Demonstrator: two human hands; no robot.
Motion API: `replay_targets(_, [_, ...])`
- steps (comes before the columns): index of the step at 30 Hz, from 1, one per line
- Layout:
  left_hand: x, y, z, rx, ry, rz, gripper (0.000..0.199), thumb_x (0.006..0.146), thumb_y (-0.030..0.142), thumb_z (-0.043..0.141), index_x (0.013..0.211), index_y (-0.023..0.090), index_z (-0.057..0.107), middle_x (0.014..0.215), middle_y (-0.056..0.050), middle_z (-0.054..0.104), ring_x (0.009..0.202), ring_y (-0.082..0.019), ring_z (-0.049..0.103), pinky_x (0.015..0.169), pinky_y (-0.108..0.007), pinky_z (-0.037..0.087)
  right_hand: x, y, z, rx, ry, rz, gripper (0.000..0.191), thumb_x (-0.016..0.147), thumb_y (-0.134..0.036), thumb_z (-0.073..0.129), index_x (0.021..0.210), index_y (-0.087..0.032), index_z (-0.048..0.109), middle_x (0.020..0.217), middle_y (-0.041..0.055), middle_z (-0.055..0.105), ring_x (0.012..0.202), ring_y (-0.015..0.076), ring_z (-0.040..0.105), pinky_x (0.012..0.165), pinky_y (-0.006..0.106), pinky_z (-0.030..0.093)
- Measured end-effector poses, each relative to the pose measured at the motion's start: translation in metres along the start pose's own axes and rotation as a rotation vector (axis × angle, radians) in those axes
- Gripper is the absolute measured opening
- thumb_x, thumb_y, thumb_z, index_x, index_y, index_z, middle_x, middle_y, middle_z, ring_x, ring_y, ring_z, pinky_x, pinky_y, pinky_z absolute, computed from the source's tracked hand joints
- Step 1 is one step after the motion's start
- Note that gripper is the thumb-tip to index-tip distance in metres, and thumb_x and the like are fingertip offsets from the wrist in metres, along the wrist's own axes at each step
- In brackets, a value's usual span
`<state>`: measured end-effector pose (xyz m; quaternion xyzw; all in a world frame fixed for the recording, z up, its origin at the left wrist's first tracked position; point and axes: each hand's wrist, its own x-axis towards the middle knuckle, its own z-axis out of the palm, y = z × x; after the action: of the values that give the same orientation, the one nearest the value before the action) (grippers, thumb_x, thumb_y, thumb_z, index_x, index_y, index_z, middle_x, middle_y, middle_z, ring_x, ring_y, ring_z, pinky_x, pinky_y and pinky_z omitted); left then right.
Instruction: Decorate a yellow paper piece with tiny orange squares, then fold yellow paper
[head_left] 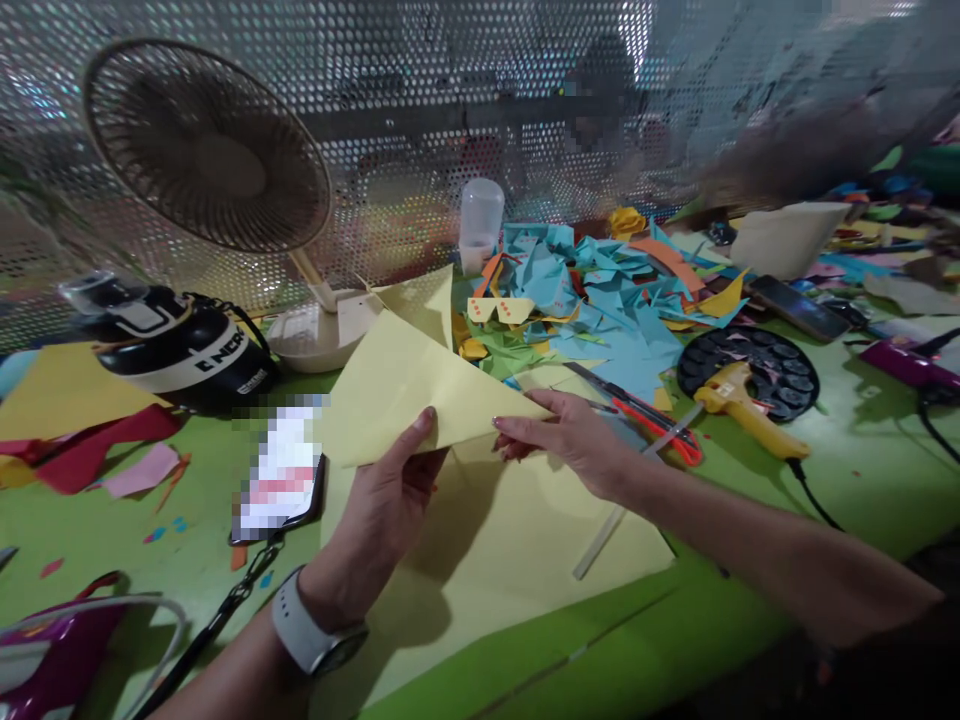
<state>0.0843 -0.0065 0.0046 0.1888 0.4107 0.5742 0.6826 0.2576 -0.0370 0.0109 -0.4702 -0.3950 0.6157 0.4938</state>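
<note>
Both my hands hold up a sheet of pale yellow paper [405, 385] in front of me. My left hand [394, 490], with a watch on its wrist, grips the lower edge, thumb on the near face and fingers behind. The paper's right corner is pinched between thumb and fingers of my right hand [559, 435]. Beneath lies a larger pale yellow sheet [525, 560] on the green table. A clear glue stick [600, 540] rests on that sheet below my right forearm, its far end at the nozzle of a yellow hot glue gun [757, 410].
Red-handled scissors [686, 440] lie behind my right forearm, by a black round tray [787, 365]. Blue paper scraps [600, 290] heap up at the back. On the left stand a fan [225, 165], a black bottle [180, 345] and a phone [281, 470]. A perforated metal screen [420, 120] rises behind.
</note>
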Motion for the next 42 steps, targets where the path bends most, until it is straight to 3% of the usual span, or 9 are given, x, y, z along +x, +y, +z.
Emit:
replay_targets(9, [0.002, 0.0, 0.002, -0.104, 0.115, -0.066, 0.031, 0.073, -0.005, 0.064, 0.091, 0.02, 0.065, 0.079, 0.003, 0.074, 0.067, -0.012, 0.071, 0.062, -0.018, 0.059, 0.005, 0.011, 0.001, 0.201, 0.086, -0.087, 0.024, 0.067, -0.033, 0.079, 0.076, -0.016, 0.065, 0.065, 0.0002, 0.071, 0.058, 0.0107, 0.064, 0.058, 0.023, 0.049])
replay_targets(19, [0.002, -0.001, 0.005, -0.157, 0.115, -0.057, 0.027, 0.078, -0.005, 0.059, 0.087, 0.02, 0.066, 0.076, 0.004, 0.074, 0.07, -0.012, 0.071, 0.07, -0.02, 0.059, 0.006, 0.018, 0.004, 0.193, 0.207, -0.202, 0.019, 0.068, -0.035, 0.077, 0.071, -0.018, 0.069, 0.066, -0.0002, 0.07, 0.061, 0.0105, 0.062, 0.062, 0.024, 0.045])
replay_targets(34, [0.004, 0.0, 0.003, -0.123, 0.141, -0.112, 0.026, 0.078, -0.005, 0.06, 0.09, 0.018, 0.066, 0.072, 0.002, 0.073, 0.062, -0.012, 0.07, 0.061, -0.019, 0.059, 0.002, 0.016, 0.001, 0.081, 0.226, -0.209, 0.033, 0.077, -0.046, 0.066, 0.061, -0.017, 0.068, 0.061, 0.0021, 0.067, 0.058, 0.0114, 0.057, 0.061, 0.025, 0.043])
replay_targets(42, [0.003, -0.001, 0.003, -0.135, 0.149, -0.117, 0.023, 0.077, -0.004, 0.061, 0.084, 0.018, 0.065, 0.072, 0.002, 0.073, 0.066, -0.013, 0.07, 0.064, -0.02, 0.059, 0.003, 0.019, -0.001, 0.101, 0.186, -0.227, 0.029, 0.079, -0.045, 0.065, 0.068, -0.019, 0.072, 0.067, 0.0029, 0.07, 0.063, 0.0127, 0.059, 0.064, 0.026, 0.044])
